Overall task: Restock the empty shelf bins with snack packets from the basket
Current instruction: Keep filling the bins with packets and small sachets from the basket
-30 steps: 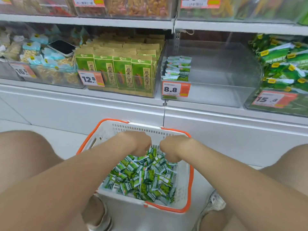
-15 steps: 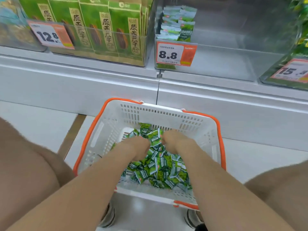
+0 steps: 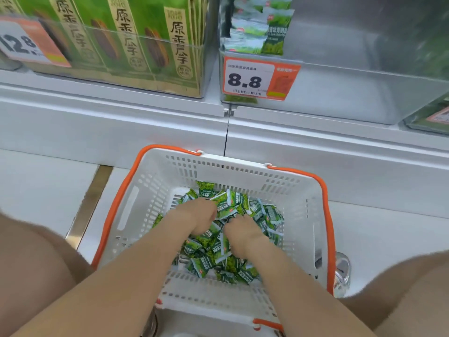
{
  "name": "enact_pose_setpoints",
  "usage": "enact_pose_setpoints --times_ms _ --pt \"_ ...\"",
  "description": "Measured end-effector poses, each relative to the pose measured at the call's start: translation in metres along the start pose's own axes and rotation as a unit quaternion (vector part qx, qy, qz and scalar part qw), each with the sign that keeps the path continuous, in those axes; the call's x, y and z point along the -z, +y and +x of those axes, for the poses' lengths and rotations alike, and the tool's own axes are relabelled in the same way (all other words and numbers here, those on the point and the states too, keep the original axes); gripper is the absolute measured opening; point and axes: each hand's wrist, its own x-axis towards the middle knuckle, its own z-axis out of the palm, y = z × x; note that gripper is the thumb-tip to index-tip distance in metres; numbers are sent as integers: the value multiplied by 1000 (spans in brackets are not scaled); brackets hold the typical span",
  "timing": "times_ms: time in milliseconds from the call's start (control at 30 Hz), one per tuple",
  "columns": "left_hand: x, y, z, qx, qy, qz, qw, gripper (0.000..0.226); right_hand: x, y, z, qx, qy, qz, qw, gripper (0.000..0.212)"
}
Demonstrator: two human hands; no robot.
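Reaching into the basket (image 3: 324, 190), left hand (image 3: 194, 216) and right hand (image 3: 243, 233) sit buried in the green snack packets (image 3: 213, 255), grip hidden so clamped or apart I cannot tell, and slick wrappers could spill from an overfull scoop short of the shelf bin (image 3: 352, 93).

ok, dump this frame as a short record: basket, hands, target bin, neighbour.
basket: white, orange rim, on the floor
snack packets: green, loose pile in basket
left hand: in the pile, fingertips buried; grip not visible
right hand: same, beside the left
target bin: clear, 8.8 tag, few stocked packets at its left, rest bare
neighbour bin: to its left, full of green boxes
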Motion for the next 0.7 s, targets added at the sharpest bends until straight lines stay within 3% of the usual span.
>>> enact_pose_setpoints --times_ms 100,200,333,433,567,700 --pt "14 -5 -7 22 -3 -54 998 16 27 13 -9 -17 62 108 992 26" --pt "36 -1 -20 23 -1 -176 984 15 47 25 -21 -55 140 295 944 36" --pt "60 11 -42 -17 52 -367 929 17 65 31 -46 -69 233 500 831 45" --pt "71 26 -70 -45 124 -443 887 14 78 33 -74 -9 229 669 707 37" --pt "85 46 -95 -98 175 -505 839 29 94 39 -116 56 252 730 633 32" --pt "100 65 -111 -139 214 -516 818 32 108 39 -139 65 292 733 611 33"
